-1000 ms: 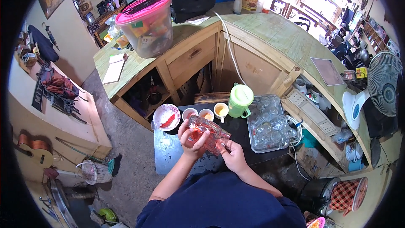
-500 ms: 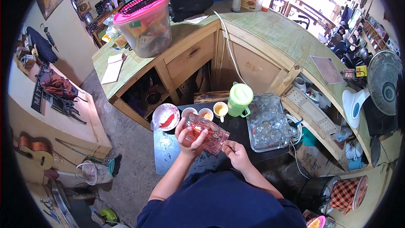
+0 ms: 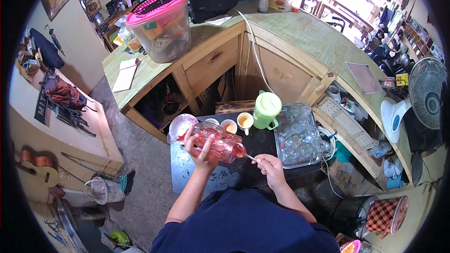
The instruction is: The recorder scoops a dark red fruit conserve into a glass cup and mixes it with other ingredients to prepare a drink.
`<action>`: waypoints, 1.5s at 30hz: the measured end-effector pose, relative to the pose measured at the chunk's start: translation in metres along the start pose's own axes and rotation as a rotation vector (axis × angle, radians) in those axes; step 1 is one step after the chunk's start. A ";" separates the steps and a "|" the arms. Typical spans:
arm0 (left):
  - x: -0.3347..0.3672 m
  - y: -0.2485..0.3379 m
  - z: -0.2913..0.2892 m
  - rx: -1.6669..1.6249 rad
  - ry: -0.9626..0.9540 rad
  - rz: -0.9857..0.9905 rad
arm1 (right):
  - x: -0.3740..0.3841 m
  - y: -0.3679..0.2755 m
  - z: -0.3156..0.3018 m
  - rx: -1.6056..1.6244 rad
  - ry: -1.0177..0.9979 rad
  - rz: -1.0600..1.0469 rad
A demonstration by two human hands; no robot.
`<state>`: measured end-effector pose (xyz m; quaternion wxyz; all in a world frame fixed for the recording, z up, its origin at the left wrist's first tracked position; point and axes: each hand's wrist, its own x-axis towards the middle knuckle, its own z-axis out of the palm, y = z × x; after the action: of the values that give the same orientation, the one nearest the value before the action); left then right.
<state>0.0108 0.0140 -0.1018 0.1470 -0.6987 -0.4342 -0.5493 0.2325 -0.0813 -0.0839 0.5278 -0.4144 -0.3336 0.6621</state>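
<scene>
Over the left part of the table (image 3: 182, 174), the left hand (image 3: 204, 157) is wrapping spread fingers around a red jar (image 3: 220, 146). The right hand (image 3: 272, 169), apart from it, is pinching a stick (image 3: 250, 157) at the jar's end. The long jar is slanting, its round end pointing toward the table's near right corner.

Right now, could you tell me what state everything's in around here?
Reddened glass vessel: tilted, held in the left hand
Thin stick: pinched by the right hand
White bowl: red inside, partly hidden
Handled cup: yellow inside
Green pitcher: upright, lid on
Clear glassware: gathered in a tray
Pink-lidded tub: closed
Fan: upright; spinning unclear
</scene>
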 end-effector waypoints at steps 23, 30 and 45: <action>0.009 0.010 -0.006 -0.271 -0.150 -0.329 | -0.019 -0.103 0.041 -1.069 0.139 -0.565; 0.017 0.015 -0.016 -0.122 -0.258 -0.116 | 0.013 -0.111 0.070 -1.555 -0.018 -0.794; 0.030 0.024 -0.023 -0.164 -0.501 -0.277 | 0.043 -0.098 0.059 -1.749 -0.237 -0.999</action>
<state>0.0152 -0.0028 -0.0602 -0.0981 -0.7560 -0.5025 -0.4079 0.2168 -0.0184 0.0192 0.2193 -0.4001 -0.8868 -0.0739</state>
